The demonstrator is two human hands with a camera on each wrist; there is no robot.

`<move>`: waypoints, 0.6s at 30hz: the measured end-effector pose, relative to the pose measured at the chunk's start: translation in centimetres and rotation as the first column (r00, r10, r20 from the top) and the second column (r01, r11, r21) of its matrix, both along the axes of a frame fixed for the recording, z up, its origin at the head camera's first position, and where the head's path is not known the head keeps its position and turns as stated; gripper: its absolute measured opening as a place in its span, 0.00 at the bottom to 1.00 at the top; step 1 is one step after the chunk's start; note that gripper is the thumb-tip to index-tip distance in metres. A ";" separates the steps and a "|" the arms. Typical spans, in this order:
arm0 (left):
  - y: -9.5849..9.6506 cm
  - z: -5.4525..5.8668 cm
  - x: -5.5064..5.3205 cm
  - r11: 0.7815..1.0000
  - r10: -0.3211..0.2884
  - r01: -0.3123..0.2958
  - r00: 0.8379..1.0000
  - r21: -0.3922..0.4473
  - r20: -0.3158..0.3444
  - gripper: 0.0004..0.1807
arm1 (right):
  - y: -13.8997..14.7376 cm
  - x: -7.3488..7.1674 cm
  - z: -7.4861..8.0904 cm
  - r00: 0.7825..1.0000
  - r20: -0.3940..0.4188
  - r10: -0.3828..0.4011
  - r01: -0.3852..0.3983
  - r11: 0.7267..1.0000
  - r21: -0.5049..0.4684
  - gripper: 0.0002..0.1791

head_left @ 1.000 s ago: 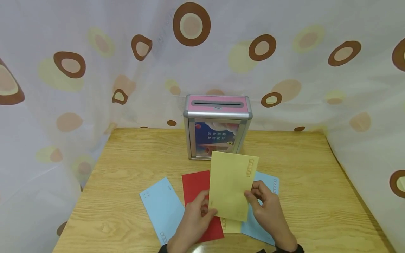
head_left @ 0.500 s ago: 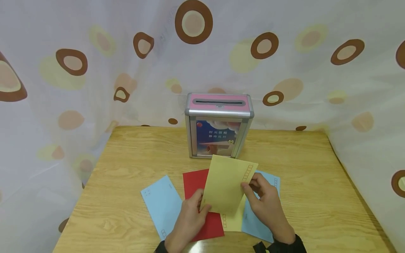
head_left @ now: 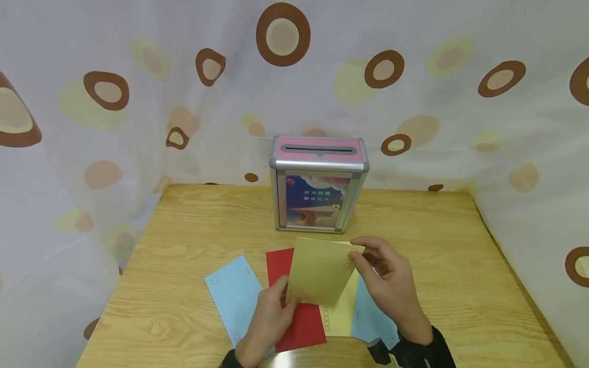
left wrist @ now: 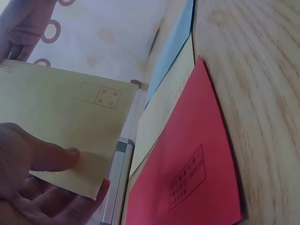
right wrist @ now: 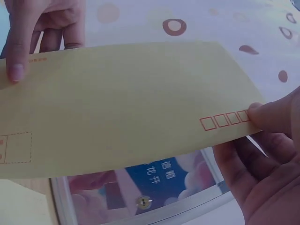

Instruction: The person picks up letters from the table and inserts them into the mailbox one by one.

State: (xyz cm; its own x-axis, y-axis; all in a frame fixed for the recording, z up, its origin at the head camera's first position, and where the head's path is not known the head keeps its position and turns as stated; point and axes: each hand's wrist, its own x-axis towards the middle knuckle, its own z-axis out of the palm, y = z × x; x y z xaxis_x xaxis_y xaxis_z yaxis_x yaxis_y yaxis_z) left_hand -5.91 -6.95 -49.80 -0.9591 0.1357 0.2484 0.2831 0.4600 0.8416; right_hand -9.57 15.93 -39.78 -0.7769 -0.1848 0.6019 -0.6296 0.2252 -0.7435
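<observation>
Between both hands, above the table, is a yellow envelope (head_left: 319, 273) with a row of red squares along one end. My left hand (head_left: 270, 314) pinches its lower left edge, thumb on the near face, as the left wrist view also shows. At the upper right corner my right hand (head_left: 388, 281) pinches it, thumb beside the red squares (right wrist: 225, 120). Underneath lie a red envelope (head_left: 303, 327), a second yellow envelope (head_left: 340, 317) and a blue envelope (head_left: 370, 317), partly covered. Another blue envelope (head_left: 234, 296) lies at the left, partly behind my left hand.
Behind the envelopes stands an upright silver-framed box (head_left: 319, 199) with a pink top and a slot (head_left: 318, 149) in it. The wooden table (head_left: 193, 220) meets a patterned cloth (head_left: 313, 92) at the back and sides.
The held envelope has come lower and tilted back, away from the box front. My right hand has slid up from its right edge to the upper right corner.
</observation>
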 end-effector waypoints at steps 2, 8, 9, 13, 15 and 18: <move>0.0 0.1 -0.2 1.000 0.015 -0.015 1.000 0.003 -0.021 0.16 | 0.0 0.0 0.5 1.000 0.007 0.008 -0.008 1.000 0.030 0.21; 0.2 0.9 -1.2 0.999 0.033 -0.032 0.997 0.008 -0.074 0.14 | 0.1 -0.4 1.9 0.993 -0.114 0.002 0.009 0.995 0.096 0.24; 0.3 1.1 -1.4 0.999 0.031 -0.030 0.996 0.011 -0.081 0.14 | 0.2 -0.5 2.2 0.990 -0.143 0.005 0.009 0.996 0.094 0.25; 0.2 2.4 -2.6 0.999 0.037 -0.036 0.987 0.010 -0.155 0.13 | 0.1 -1.1 3.6 0.970 -0.241 0.030 -0.012 0.997 0.076 0.25; 0.1 3.3 -3.3 1.000 0.028 -0.028 0.972 0.003 -0.232 0.15 | -0.1 -1.3 4.5 0.958 -0.285 0.041 -0.020 0.997 0.075 0.22; -0.1 5.2 -4.9 1.000 0.007 -0.013 0.925 -0.014 -0.381 0.18 | -0.4 -1.6 6.3 0.931 -0.361 0.052 -0.031 0.998 0.061 0.16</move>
State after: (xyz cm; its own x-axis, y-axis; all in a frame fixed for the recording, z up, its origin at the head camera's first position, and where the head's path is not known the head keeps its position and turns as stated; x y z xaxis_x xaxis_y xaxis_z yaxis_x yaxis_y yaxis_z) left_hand -10.83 -7.04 -44.57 -0.7942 0.1338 0.5928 0.5760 0.4768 0.6640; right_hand -11.20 15.51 -33.47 -0.4990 -0.2519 0.8292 -0.8635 0.2262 -0.4509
